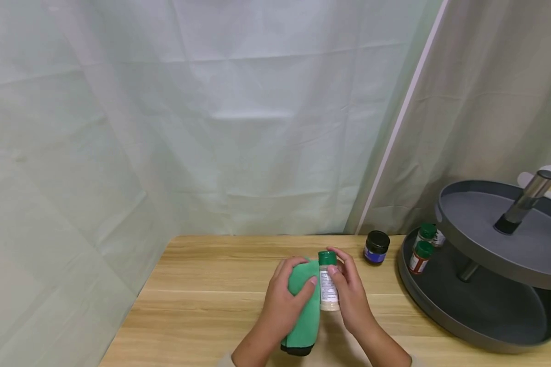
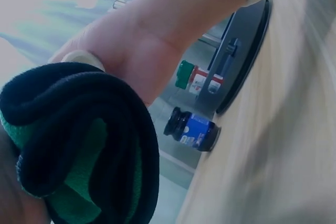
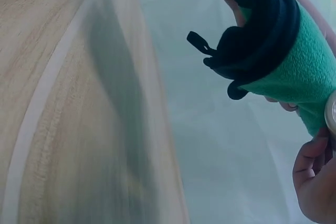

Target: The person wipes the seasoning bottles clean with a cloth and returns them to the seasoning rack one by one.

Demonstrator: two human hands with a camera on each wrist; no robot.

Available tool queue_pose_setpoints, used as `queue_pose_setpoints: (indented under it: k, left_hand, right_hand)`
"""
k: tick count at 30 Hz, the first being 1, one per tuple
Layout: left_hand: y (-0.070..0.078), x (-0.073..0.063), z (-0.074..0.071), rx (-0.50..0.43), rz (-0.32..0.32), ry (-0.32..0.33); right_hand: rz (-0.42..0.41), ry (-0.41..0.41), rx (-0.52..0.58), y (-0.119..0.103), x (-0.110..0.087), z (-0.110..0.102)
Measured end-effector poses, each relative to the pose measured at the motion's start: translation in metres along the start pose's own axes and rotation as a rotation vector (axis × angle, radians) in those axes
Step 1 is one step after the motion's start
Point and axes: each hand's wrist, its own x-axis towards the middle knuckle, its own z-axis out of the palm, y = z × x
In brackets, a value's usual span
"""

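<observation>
My left hand [image 1: 282,295] grips a folded green cloth [image 1: 306,321] with a dark edge, its thumb lying across the front. Beside it, my right hand [image 1: 351,295] holds a spice jar [image 1: 329,290] with a green cap, a white printed label and pale contents. Cloth and jar touch side by side above the table. From the left wrist, the cloth's black-edged folds [image 2: 126,114] fill the near view. In the right wrist view the cloth [image 3: 299,66] presses against the jar, of which only the round base [image 3: 332,111] shows at the frame's edge.
A dark jar with a blue label [image 1: 376,248] stands on the wooden table [image 1: 202,285], right of my hands. Further right is a two-tier grey turntable [image 1: 441,318]; its lower tier carries green-capped spice jars [image 1: 421,257]. Pale curtains [image 1: 257,127] hang behind the table.
</observation>
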Motion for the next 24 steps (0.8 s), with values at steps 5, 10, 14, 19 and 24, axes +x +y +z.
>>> queue_pose_setpoints:
  k: [5,10,14,19,24]
  left_hand:
    - [-0.001,-0.004,0.007,0.034,0.039,-0.034]
    - [-0.002,-0.006,0.012,0.056,0.084,-0.067]
    - [-0.003,-0.006,0.012,0.067,0.09,-0.058]
    - [-0.002,-0.004,0.01,0.057,0.049,-0.015]
    - [-0.001,-0.001,0.004,0.01,0.012,0.019]
  right_hand:
    - [0.038,0.064,-0.019,-0.001,0.003,-0.005]
    - [0.031,0.11,0.044,-0.001,0.005,-0.008]
    - [0.03,0.115,0.077,-0.002,0.005,-0.008]
    - [0.03,0.066,0.056,-0.003,0.004,-0.006]
    - [0.039,0.017,0.036,-0.002,0.002,-0.002]
